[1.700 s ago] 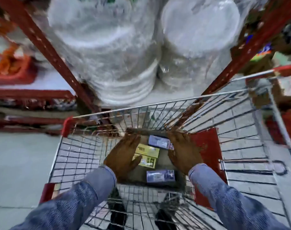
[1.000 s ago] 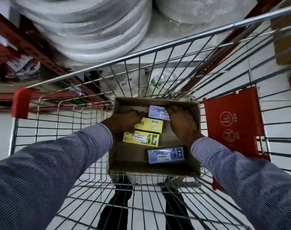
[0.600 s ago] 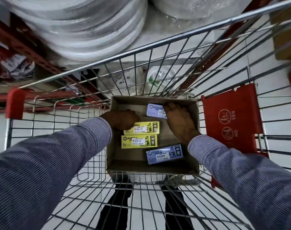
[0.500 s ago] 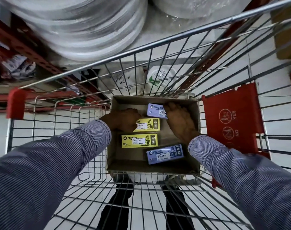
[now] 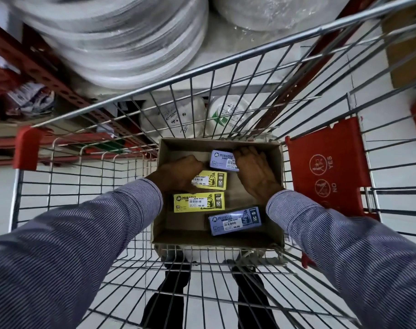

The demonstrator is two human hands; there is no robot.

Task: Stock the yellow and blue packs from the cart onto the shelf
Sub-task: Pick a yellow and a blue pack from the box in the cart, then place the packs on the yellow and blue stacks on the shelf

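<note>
Inside the cardboard box [image 5: 277,162] in the cart [image 5: 192,74], the left hand [image 5: 178,175] covers one yellow pack [image 5: 212,179] and the right hand [image 5: 255,172] pinches a blue pack [image 5: 220,159]; judged light, stiff cartons, best gripped across the long edges.

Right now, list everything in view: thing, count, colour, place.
yellow packs: 2, yellow, in the box, left of centre; the farther one is partly under the left hand
blue packs: 2, blue-violet, one at the near right of the box, one at the far side by the right hand
cardboard box: 1, brown, open, inside the cart
cart: 1, silver wire with red corner caps
red flap: 1, red, right of the box
plate stacks: at least 2, white, wrapped, on the shelf ahead
left hand: on the farther yellow pack
right hand: on the farther blue pack
</note>
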